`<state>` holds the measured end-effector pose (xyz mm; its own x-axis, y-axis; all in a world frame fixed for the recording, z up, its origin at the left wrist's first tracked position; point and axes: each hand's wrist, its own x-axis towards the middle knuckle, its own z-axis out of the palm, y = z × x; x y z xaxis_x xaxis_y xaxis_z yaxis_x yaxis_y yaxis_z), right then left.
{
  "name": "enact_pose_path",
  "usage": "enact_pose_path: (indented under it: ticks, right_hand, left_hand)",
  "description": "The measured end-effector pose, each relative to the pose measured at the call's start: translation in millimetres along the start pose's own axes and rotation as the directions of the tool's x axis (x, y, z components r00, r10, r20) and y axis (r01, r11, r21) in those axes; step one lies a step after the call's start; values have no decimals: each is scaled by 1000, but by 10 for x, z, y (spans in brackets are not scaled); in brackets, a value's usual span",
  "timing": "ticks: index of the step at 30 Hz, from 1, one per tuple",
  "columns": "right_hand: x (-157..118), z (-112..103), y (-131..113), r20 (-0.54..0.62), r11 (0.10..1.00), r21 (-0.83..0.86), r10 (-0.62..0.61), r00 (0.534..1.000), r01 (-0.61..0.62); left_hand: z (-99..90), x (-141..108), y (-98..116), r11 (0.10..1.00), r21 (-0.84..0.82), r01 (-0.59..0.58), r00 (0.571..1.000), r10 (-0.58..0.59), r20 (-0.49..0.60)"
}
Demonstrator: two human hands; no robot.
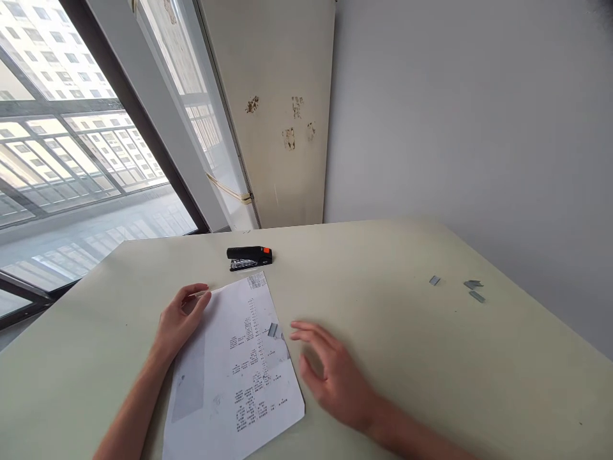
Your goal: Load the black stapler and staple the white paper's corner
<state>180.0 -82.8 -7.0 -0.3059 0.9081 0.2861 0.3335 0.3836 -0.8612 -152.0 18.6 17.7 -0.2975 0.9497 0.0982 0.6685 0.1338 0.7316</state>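
A printed sheet of paper (225,383) lies on the table in front of me, slightly tilted, with rows of dark text and a code block at its top corner. My left hand (184,319) is at the sheet's upper left corner, thumb and forefinger closed on its edge. On the paper's right side rests a small grey strip of staples (272,330). Just right of that edge my right hand (330,374) hovers with curved fingers apart, holding nothing. A black stapler (249,257) with an orange-red mark sits beyond the sheet's top edge.
Several more small grey pieces, like staple strips, lie toward the table's right side, one (434,280) apart from a little group (477,296). The pale table (373,268) meets a grey wall (454,128) behind. Windows (71,147) stand at the left.
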Motion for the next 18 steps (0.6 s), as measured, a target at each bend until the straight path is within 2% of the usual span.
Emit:
enact_pose_path:
  ticks: [3, 6, 8, 12, 14, 18]
  right_hand:
    - [-3, -340, 176, -39, 998, 31, 59, 997, -58]
    - [-4, -596, 292, -8, 986, 63, 155, 988, -154]
    - [0, -661, 316, 14, 979, 75, 189, 982, -189]
    - [7, -631, 289, 66, 981, 53, 182, 981, -186]
    - [7, -621, 277, 67, 977, 71, 198, 978, -203]
    - [4, -656, 287, 35, 956, 140, 254, 966, -257]
  left_hand:
    - [26, 5, 17, 1000, -7, -16, 1000, 16, 8]
    - [80, 37, 28, 999, -2, -43, 999, 43, 17]
    - [130, 65, 55, 997, 2, -80, 996, 80, 41]
    - [219, 126, 161, 990, -59, -127, 988, 132, 82]
    - [230, 163, 191, 986, -111, -125, 991, 129, 32]
    - [200, 238, 107, 985, -151, -85, 983, 59, -173]
